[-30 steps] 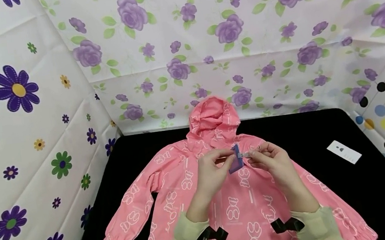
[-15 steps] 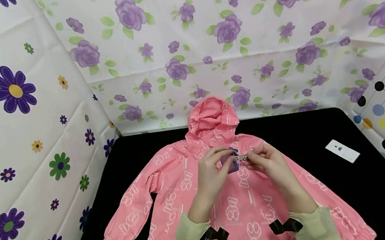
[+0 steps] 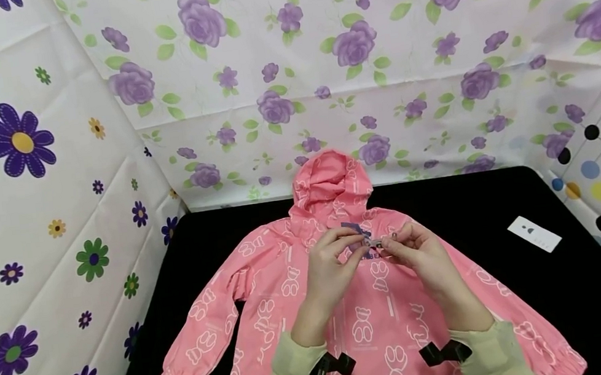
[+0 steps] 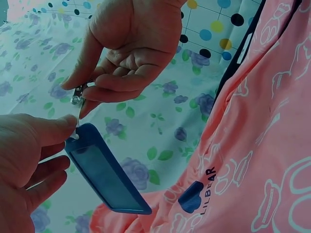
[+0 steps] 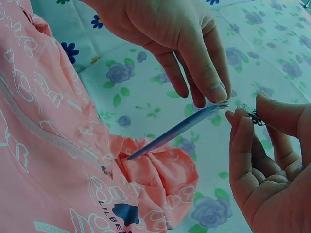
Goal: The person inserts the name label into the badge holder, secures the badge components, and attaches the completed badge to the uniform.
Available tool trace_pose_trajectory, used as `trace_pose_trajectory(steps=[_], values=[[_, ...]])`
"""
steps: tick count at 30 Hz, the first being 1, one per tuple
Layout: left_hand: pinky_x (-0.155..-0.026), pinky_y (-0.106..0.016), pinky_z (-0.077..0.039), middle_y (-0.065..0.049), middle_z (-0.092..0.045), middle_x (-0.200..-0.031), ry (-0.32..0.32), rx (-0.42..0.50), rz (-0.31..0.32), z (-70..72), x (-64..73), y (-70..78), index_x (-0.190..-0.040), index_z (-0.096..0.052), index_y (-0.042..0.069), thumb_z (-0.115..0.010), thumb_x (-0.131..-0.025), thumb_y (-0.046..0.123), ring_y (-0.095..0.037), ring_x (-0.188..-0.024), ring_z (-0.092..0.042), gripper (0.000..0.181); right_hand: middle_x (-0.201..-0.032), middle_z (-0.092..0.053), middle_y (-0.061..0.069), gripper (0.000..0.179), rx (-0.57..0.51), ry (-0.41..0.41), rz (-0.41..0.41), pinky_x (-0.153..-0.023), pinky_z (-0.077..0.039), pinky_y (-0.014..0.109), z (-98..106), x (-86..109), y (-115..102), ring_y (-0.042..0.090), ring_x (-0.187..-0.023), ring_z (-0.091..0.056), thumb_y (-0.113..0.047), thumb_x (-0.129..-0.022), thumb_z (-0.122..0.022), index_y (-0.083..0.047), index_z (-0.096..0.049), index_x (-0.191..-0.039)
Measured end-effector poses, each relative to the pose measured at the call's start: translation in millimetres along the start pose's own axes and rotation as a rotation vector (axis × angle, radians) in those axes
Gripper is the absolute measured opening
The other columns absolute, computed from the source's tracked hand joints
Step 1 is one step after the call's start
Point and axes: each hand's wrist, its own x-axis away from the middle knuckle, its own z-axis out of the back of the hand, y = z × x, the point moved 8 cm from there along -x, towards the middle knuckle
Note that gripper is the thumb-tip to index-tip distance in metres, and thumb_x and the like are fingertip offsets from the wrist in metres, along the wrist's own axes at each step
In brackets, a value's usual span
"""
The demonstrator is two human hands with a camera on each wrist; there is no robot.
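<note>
A blue-framed badge holder (image 4: 109, 167) with a clear window hangs in the air over a pink hooded jacket (image 3: 270, 314). My left hand (image 3: 328, 277) pinches the short clear strap at the holder's top between thumb and fingertip. On the other end of the strap is a small metal clip (image 4: 77, 93); the thumb and fingers of my right hand (image 3: 432, 265) pinch it. Seen in the right wrist view, the holder is nearly edge-on and tilted, apart from the jacket. Whether the clip's mouth is open is too small to tell.
The jacket lies spread on a black table (image 3: 464, 206), hood towards the back, with "LILBEAR" lettering on its chest. A white card (image 3: 534, 234) lies at the right. Flowered cloth walls (image 3: 244, 82) stand behind and to the left, a dotted one at the right.
Between both hands the badge holder has turned from nearly edge-on to flatter in the head view, shifting slightly left. The hands stay almost in place; the jacket and card lie as before.
</note>
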Motion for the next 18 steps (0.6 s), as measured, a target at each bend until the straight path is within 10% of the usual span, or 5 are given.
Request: trace_pose_trajectory(steps=[18], values=[[-0.084,-0.016,-0.051,-0.001,-0.070,-0.097,-0.027,-0.077,-0.101,0.3,-0.1,6.2,-0.094,-0.079,0.007,-0.080,-0.083,0.006,-0.010,-0.092,-0.064,0.012,-0.094,-0.071,0.006,0.022,0.018,-0.030,-0.045,-0.076,-0.060,0.032,-2.2,-0.7,5.5,0.018,-0.086,-0.073,-0.011,-0.095,-0.068,0.001,-0.050,-0.090]])
